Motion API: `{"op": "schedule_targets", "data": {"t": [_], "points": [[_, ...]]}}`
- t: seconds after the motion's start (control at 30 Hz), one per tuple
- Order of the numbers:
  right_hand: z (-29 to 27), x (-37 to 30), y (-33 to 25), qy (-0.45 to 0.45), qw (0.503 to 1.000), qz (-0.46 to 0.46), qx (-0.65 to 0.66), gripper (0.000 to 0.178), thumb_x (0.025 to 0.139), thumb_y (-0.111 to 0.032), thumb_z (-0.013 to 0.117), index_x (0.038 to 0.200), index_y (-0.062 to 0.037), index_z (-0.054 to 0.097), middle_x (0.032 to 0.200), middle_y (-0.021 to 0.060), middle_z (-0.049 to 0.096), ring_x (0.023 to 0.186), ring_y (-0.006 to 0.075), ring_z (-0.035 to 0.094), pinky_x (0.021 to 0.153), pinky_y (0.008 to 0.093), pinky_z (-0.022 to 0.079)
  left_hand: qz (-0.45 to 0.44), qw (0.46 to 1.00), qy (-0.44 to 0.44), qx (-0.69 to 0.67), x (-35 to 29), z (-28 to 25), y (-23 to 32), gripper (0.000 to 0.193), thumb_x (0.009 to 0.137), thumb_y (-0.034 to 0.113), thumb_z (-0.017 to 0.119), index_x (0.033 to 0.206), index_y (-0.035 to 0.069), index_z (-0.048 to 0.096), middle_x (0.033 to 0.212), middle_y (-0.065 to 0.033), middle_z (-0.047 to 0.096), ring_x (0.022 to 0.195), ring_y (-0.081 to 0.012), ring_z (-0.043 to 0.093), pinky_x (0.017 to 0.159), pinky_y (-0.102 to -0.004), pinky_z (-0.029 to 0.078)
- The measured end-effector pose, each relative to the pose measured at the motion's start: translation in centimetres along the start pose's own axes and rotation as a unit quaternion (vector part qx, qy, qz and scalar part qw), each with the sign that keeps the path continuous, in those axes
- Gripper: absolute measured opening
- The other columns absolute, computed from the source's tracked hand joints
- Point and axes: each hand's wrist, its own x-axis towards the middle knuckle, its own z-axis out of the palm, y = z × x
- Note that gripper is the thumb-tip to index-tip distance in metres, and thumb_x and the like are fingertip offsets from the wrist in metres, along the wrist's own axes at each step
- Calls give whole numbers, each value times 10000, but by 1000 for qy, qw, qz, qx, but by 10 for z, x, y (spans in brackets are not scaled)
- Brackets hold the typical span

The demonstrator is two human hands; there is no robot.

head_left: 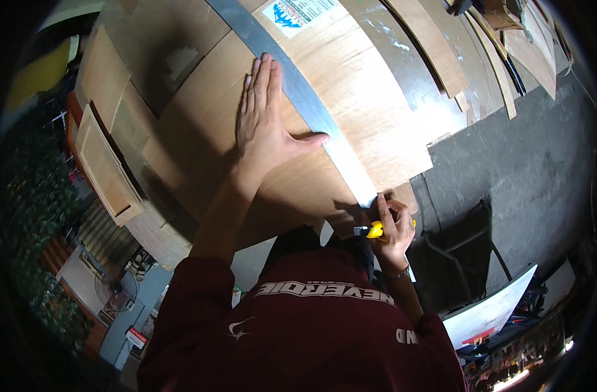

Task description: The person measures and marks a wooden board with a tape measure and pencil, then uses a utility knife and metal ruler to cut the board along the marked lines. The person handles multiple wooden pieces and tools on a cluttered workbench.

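A long grey metal straightedge [297, 97] lies slantwise over a light plywood sheet [370, 91]. My left hand [266, 130] rests flat, its thumb spread wide and its fingers along the straightedge's left side, fingertips and thumb on the metal. At the straightedge's near end, my right hand [393, 235] is closed around a yellow utility knife [375, 229]. The knife's metal tip points left, just off the sheet's near edge. My right fingertips touch or nearly touch the end of the straightedge; the exact contact is hard to make out.
A printed label [298, 12] is stuck on the plywood's far part. Wooden strips [432, 49] lie at the far right of the worktable, and a framed wood panel [106, 163] is at its left. A dark metal frame [465, 251] and a white board [494, 304] stand on the right. A fan [115, 287] is at lower left.
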Motion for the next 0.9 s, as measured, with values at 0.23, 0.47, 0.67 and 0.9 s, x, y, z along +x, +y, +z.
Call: {"op": "schedule_targets", "data": {"t": [0.23, 0.47, 0.67, 0.9], "points": [[4, -3, 1, 7, 1000, 4, -6, 621, 693, -194, 897, 1275, -93, 706, 1019, 95, 623, 870, 251, 648, 715, 369, 519, 11, 1000, 7, 0, -1, 2, -3, 1398, 578, 569, 916, 1574, -75, 177, 1616, -322, 233, 1501, -463, 264, 1218, -571, 238], [5, -5, 2, 5, 1000, 10, -6, 626, 706, -191, 898, 1293, -108, 697, 1027, 86, 623, 862, 247, 647, 728, 379, 519, 11, 1000, 3, 7, 0, 2, -1, 1400, 580, 568, 916, 1577, -75, 170, 1616, -319, 233, 1502, -462, 262, 1216, -576, 238], [-18, 2, -7, -60, 995, 65, 45, 625, 741, -156, 874, 1319, -80, 649, 1049, 147, 533, 931, 313, 572, 775, 384, 500, 5, 1000, 7, -18, -1, -4, 5, 1314, 614, 512, 924, 1561, -75, 227, 1605, -307, 257, 1496, -462, 267, 1221, -562, 242], [-80, 25, -15, -96, 958, 116, 244, 291, 1050, -20, 484, 1329, 2, 403, 1126, 122, 527, 908, 143, 540, 816, 273, 471, -43, 998, -34, 37, -14, -2, 20, 1240, 667, 547, 881, 1521, -123, 281, 1581, -294, 291, 1511, -438, 226, 1242, -500, 245]]}}
